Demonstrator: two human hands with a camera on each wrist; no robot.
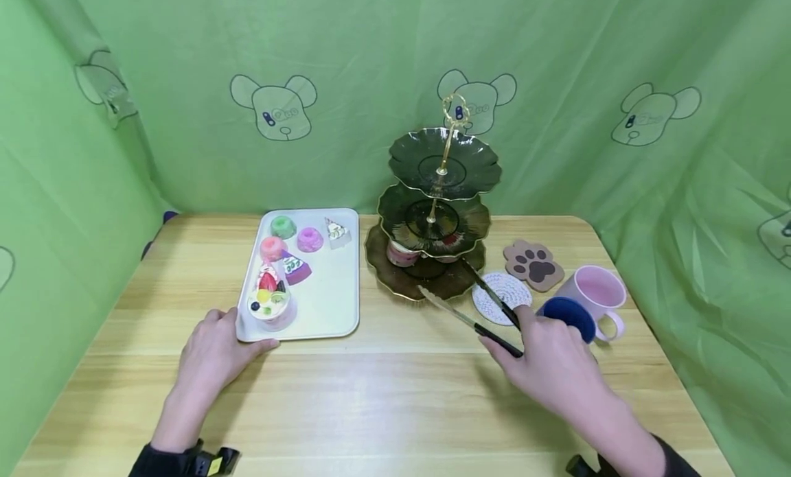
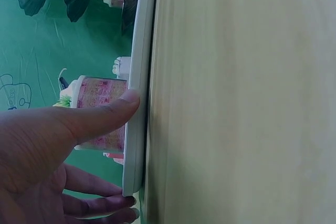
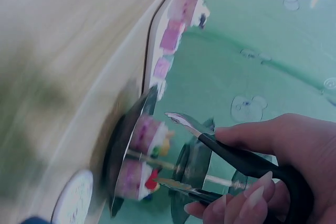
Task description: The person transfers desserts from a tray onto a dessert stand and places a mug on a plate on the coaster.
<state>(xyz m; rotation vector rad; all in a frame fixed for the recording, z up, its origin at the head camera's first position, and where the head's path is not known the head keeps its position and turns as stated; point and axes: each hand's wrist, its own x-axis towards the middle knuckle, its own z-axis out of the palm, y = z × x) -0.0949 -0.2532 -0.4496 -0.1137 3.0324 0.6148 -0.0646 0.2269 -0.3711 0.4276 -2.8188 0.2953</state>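
My left hand [image 1: 213, 350] holds the near left corner of a white tray [image 1: 330, 298], its thumb on the front rim and its fingers along the left side. A toy dessert cup [image 1: 272, 305] topped with fruit stands in that corner, beside toy cakes such as a purple slice [image 1: 295, 268]. Black-handled tongs [image 1: 500, 343] are gripped in my right hand [image 1: 553, 364]. Their tips are spread apart, with nothing between them, near the bottom tier [image 1: 395, 281] of a dark three-tier stand. Two dessert cups [image 3: 149, 135] sit on that tier, partly hidden by the middle tier in the head view.
Right of the stand lie a white round coaster [image 1: 502, 295] and a brown paw-shaped coaster [image 1: 533, 264]. A pink mug [image 1: 599, 288] and a blue-lined mug [image 1: 568, 316] stand close to my right hand. A green curtain [image 1: 364, 72] hangs behind the wooden table [image 1: 371, 408].
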